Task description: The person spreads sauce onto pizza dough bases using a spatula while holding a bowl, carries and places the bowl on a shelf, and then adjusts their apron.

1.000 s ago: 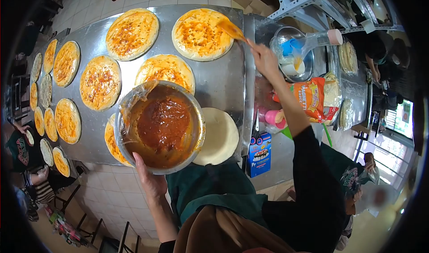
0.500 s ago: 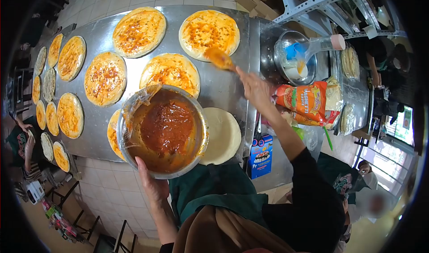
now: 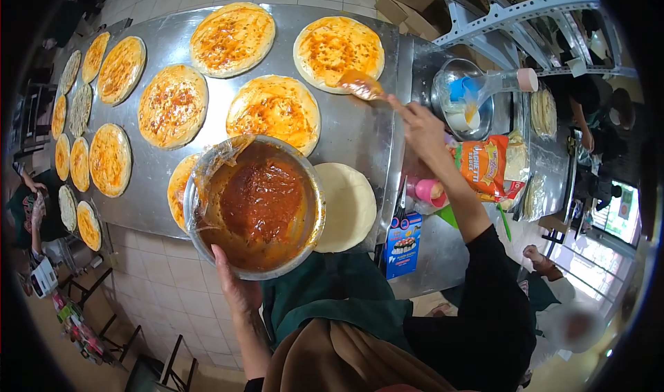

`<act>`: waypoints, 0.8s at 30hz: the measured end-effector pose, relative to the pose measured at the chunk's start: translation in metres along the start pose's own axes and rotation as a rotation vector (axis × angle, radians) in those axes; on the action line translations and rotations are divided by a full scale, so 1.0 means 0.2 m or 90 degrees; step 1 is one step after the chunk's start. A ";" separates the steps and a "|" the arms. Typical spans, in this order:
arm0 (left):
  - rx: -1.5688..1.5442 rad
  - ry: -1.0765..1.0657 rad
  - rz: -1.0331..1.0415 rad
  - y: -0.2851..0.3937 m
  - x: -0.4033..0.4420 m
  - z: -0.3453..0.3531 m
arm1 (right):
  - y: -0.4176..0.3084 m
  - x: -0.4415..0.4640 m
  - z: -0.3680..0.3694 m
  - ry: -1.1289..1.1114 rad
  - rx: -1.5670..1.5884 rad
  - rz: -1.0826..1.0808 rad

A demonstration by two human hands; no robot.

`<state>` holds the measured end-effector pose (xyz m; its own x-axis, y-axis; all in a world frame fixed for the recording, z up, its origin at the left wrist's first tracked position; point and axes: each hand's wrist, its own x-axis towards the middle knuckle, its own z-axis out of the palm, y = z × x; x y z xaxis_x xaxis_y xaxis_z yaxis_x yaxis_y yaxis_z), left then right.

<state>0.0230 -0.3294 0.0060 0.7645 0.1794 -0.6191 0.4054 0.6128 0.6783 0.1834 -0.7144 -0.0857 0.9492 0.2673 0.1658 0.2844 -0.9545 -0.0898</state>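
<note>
My left hand (image 3: 236,287) grips the near side of a metal bowl (image 3: 282,273), with the thumb along its outer wall. Thick red sauce (image 3: 261,202) fills the bowl's bottom, and clear plastic wrap (image 3: 200,181) clings to its left rim. My right hand (image 3: 423,134) is closed around the handle of a sauce-coated spoon (image 3: 362,85). The spoon's head is at the near edge of a sauced pizza base (image 3: 339,51); I cannot tell whether it touches. A plain dough round (image 3: 349,208) lies partly under the bowl, and another sauced base (image 3: 275,115) sits behind it.
Several more sauced bases (image 3: 173,106) cover the steel table (image 3: 152,208). To the right are a spaghetti sauce pouch (image 3: 482,167), a blue box (image 3: 403,245), a pink cup (image 3: 430,191) and a steel basin (image 3: 487,119) holding cups. Another person's hand (image 3: 38,208) is at far left.
The spoon and my right hand have shifted slightly right, staying by the far base's near edge. The camera view has turned a little. My left hand still holds the bowl.
</note>
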 end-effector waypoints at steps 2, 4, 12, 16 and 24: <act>-0.002 -0.006 -0.008 0.00 0.00 -0.01 | 0.04 0.06 -0.06 -0.002 -0.018 0.011; -0.009 -0.008 -0.020 0.00 0.00 -0.02 | -0.02 0.18 -0.02 0.008 0.002 0.006; -0.008 0.006 -0.011 -0.01 -0.03 -0.04 | 0.06 -0.09 0.00 0.012 -0.020 -0.033; -0.001 0.010 -0.019 -0.02 -0.01 -0.06 | 0.18 -0.03 -0.10 0.018 -0.021 0.002; 0.019 0.004 -0.003 -0.01 -0.03 -0.03 | -0.12 0.39 0.09 -0.014 -0.039 -0.104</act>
<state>0.0147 -0.3261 0.0062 0.7596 0.1812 -0.6247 0.4239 0.5906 0.6867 0.2538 -0.6673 -0.0879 0.8936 0.4224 0.1518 0.4277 -0.9039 -0.0027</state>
